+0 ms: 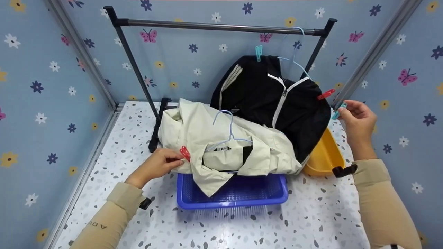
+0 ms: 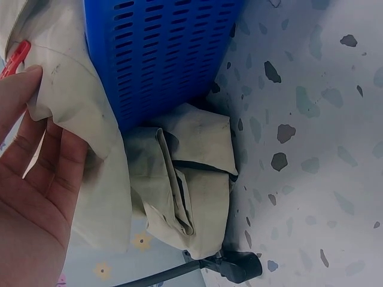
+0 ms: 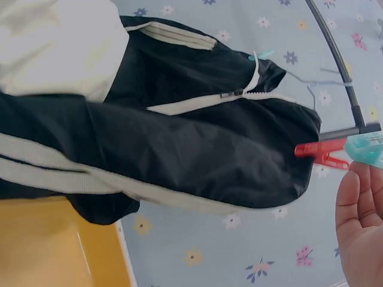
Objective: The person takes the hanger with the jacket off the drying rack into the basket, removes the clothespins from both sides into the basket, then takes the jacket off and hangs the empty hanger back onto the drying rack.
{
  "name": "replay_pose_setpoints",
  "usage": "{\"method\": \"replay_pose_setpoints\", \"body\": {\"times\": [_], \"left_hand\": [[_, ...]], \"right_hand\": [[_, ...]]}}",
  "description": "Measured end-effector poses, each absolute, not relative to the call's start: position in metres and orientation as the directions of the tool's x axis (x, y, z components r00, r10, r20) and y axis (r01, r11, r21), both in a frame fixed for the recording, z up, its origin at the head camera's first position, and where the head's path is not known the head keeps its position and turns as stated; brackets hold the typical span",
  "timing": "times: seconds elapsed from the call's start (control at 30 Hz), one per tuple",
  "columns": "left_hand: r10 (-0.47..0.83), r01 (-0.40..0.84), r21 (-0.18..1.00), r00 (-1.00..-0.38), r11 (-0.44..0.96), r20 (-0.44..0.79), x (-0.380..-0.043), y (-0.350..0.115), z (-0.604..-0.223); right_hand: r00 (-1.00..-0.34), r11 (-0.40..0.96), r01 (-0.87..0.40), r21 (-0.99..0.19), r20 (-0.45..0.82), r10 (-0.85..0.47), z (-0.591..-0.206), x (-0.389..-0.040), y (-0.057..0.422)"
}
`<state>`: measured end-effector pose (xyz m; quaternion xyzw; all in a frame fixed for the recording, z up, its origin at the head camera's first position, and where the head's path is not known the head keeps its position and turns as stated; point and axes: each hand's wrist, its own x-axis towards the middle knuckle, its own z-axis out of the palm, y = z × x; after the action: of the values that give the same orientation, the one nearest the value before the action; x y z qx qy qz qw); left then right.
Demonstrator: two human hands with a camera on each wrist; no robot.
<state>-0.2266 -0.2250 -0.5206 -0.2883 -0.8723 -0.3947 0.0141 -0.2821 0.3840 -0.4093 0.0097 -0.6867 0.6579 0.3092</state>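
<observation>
A cream jacket (image 1: pixel 221 135) with a blue wire hanger (image 1: pixel 231 129) in its collar lies over a blue plastic basket (image 1: pixel 232 204). My left hand (image 1: pixel 161 164) pinches the cream jacket's cloth at its left shoulder. Beside those fingers a red clothespin (image 1: pixel 185 153) is clipped on the cloth. Off to the right, my right hand (image 1: pixel 360 119) pinches a teal clothespin (image 1: pixel 337 112) between thumb and fingers. Close to it, a second red clothespin (image 1: pixel 326 94) clips the shoulder of a black jacket (image 1: pixel 256 90). That jacket hangs behind, with another teal clothespin (image 1: pixel 259 53) on its other shoulder.
A black garment rack (image 1: pixel 214 26) stands at the back; a light blue hanger (image 1: pixel 294 55) hooks over its bar. An orange-yellow tub (image 1: pixel 325 155) stands at the right, partly under the black jacket. Flowered panels (image 1: pixel 38 103) enclose the speckled table (image 1: pixel 322 211).
</observation>
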Motion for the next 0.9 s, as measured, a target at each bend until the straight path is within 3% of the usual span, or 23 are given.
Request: {"method": "replay_pose_setpoints", "body": {"times": [0.47, 0.9], "left_hand": [[0.480, 0.483, 0.693, -0.849, 0.535, 0.221, -0.225, -0.225, -0.519], [0.494, 0.508, 0.681, -0.835, 0.527, 0.241, -0.225, -0.225, -0.519]], "right_hand": [[-0.820, 0.120, -0.343, -0.931, 0.360, 0.446, -0.433, -0.292, 0.417], [-0.859, 0.160, -0.135, -0.978, 0.196, 0.472, -0.466, -0.295, 0.437]]}}
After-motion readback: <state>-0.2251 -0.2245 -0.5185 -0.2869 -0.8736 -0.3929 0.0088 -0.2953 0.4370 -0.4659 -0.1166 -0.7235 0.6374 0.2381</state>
